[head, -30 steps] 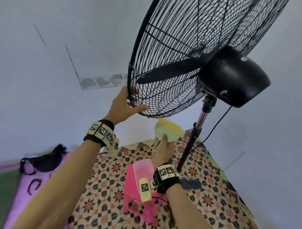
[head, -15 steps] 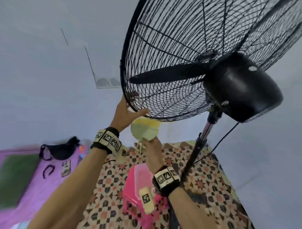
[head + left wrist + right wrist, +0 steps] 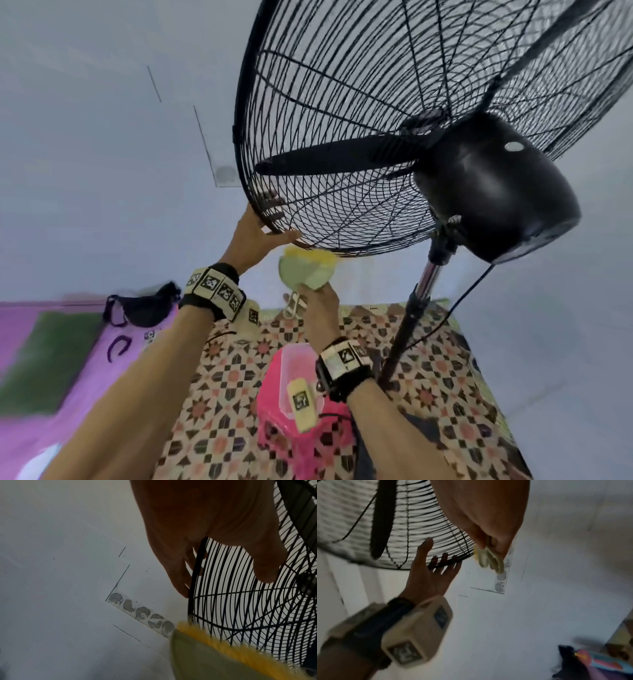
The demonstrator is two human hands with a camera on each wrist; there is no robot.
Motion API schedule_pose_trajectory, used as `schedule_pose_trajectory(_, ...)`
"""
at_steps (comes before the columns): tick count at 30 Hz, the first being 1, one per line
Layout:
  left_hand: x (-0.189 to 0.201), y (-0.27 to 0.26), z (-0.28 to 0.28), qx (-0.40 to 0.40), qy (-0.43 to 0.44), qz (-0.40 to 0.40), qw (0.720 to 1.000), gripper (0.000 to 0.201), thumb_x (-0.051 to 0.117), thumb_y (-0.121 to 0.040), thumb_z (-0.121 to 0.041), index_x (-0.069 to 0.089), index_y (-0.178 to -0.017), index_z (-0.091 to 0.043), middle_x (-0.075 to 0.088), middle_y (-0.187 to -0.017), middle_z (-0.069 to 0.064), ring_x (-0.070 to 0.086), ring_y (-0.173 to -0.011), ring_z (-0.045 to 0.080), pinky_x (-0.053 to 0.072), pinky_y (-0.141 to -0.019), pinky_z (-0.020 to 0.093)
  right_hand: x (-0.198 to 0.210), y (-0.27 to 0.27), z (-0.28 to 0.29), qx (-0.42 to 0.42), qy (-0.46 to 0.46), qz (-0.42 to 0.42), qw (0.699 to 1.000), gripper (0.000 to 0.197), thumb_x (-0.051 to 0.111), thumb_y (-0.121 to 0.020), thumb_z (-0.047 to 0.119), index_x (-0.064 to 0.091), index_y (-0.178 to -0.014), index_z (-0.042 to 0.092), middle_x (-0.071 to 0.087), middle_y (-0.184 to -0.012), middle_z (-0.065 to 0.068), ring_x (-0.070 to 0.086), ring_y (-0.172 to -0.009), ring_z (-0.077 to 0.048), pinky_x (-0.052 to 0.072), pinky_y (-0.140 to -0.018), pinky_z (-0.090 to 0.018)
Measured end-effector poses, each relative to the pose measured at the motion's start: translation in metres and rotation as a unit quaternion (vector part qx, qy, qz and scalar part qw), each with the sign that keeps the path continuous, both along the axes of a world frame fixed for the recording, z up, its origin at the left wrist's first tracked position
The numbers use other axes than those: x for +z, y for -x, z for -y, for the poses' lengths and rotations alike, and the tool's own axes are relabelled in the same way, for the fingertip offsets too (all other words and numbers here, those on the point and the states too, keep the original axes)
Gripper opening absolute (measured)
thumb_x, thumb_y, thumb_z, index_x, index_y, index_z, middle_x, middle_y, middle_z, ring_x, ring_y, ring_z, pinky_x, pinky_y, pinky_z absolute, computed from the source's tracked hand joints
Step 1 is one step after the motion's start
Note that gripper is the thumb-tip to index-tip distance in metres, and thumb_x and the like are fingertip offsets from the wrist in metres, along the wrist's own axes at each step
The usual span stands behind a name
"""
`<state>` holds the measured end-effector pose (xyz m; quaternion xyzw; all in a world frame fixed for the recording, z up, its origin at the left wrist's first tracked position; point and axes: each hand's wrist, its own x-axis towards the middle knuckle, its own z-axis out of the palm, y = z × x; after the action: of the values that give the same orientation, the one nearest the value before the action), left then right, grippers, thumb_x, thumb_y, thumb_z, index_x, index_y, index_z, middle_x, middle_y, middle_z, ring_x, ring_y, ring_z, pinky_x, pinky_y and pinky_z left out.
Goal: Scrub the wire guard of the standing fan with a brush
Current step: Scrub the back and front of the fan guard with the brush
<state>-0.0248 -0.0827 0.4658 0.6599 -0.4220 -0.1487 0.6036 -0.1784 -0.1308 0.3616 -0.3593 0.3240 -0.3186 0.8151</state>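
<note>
The black wire guard (image 3: 342, 102) of the standing fan fills the upper right of the head view. My left hand (image 3: 270, 222) holds its lower-left rim, thumb on the near side and fingers behind the wires. My right hand (image 3: 317, 298) grips the handle of a brush (image 3: 306, 270) with a pale green back and yellow bristles. The bristles press up against the guard's bottom rim, just right of my left thumb. In the left wrist view the brush (image 3: 214, 660) meets the guard (image 3: 240, 601) below my left hand (image 3: 223, 561). The right wrist view shows the looped brush handle (image 3: 489, 558) in my right hand (image 3: 488, 534).
The fan's black motor housing (image 3: 496, 192) hangs at the right on a chrome and black pole (image 3: 411, 308), with a cord (image 3: 462, 301) trailing beside it. A pink basket (image 3: 294, 394) sits on the patterned mat (image 3: 222, 394) below my right wrist. A black bag (image 3: 144, 305) lies at left.
My right hand has raised the brush from below the guard until its bristles touch the bottom rim. My left hand has kept its hold on the rim.
</note>
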Motion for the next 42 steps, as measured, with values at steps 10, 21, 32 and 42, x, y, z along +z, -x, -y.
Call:
schedule_pose_trajectory(10, -0.005, 0.004, -0.004, 0.006, 0.003, -0.014, 1.0, 0.087, 0.093, -0.072, -0.03, 0.047, -0.145, -0.021, 0.062, -0.14, -0.006, 0.063, -0.124, 0.011, 0.056, -0.098, 0.028, 0.012, 0.003, 0.035, -0.092, -0.058, -0.032, 0.994, 0.016, 0.056, -0.095, -0.011, 0.063, -0.107, -0.002, 0.068, -0.101, -0.022, 0.068, -0.068, -0.03, 0.061, -0.068, -0.042)
schedule_pose_trajectory(21, -0.007, 0.004, -0.004, 0.004, -0.002, -0.005, 1.0, 0.091, 0.092, -0.071, -0.035, 0.044, -0.147, -0.022, 0.059, -0.141, -0.007, 0.063, -0.124, 0.012, 0.055, -0.096, 0.024, 0.004, 0.011, 0.056, -0.112, -0.052, -0.092, 0.988, 0.008, 0.058, -0.096, -0.005, 0.059, -0.103, -0.001, 0.067, -0.105, -0.03, 0.067, -0.073, -0.029, 0.059, -0.07, -0.037)
schedule_pose_trajectory(32, -0.012, 0.002, -0.003, 0.009, -0.01, 0.002, 1.0, 0.09, 0.092, -0.074, -0.034, 0.043, -0.148, -0.021, 0.058, -0.142, -0.005, 0.062, -0.125, 0.011, 0.053, -0.099, 0.024, 0.0, 0.031, 0.041, -0.096, -0.06, -0.117, 0.987, 0.016, 0.054, -0.094, -0.005, 0.058, -0.107, 0.003, 0.067, -0.096, -0.019, 0.068, -0.066, -0.025, 0.053, -0.051, -0.03)
schedule_pose_trajectory(42, -0.01, 0.006, -0.002, 0.007, -0.005, 0.005, 1.0, 0.091, 0.09, -0.074, -0.035, 0.039, -0.149, -0.025, 0.056, -0.143, -0.007, 0.059, -0.128, 0.009, 0.05, -0.105, 0.028, 0.02, 0.036, 0.019, -0.03, 0.184, -0.165, 0.968, 0.02, 0.057, -0.093, 0.007, 0.065, -0.111, 0.004, 0.067, -0.108, -0.016, 0.072, -0.082, -0.033, 0.058, -0.055, -0.029)
